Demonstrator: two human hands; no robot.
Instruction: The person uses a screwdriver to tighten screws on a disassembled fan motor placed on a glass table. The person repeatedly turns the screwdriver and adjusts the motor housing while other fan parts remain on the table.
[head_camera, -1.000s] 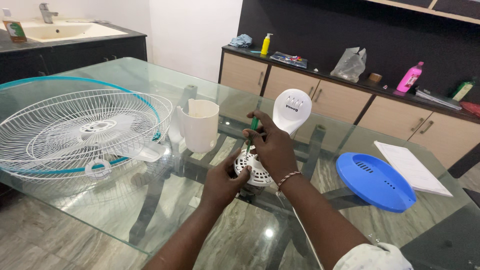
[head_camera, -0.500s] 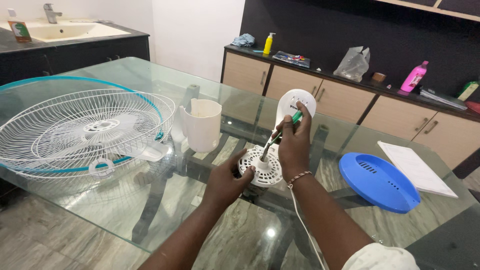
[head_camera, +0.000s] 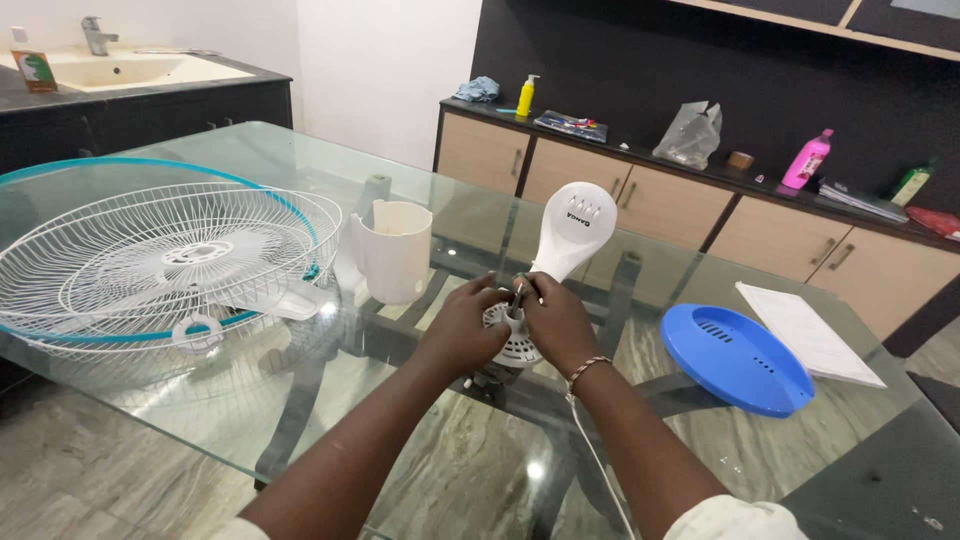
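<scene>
— What are your hands doing right now?

— I'm cupping the white fan motor housing (head_camera: 517, 340) with both. My left hand (head_camera: 462, 330) is wrapping around its left side, fingers curled and pressing against it. My right hand (head_camera: 556, 322) is closing on the right side, and its fingertips are pinching a thin metal shaft (head_camera: 517, 296) that is sticking up from the top.

— Where is the motor sitting?

— It's resting on the glass tabletop (head_camera: 300, 400), roughly at the middle, a little toward the near edge. The white fan neck piece (head_camera: 574, 230) is rising just behind it, touching or nearly so; I cannot tell which.

— And around it?

— A white plastic cover (head_camera: 392, 250) is standing upright nearby to the left. The wire fan guards (head_camera: 150, 270) with a teal rim are lying at the left edge. A round blue plate (head_camera: 735, 358) is lying toward the right edge, with a paper booklet (head_camera: 808, 332) just beyond it.
</scene>
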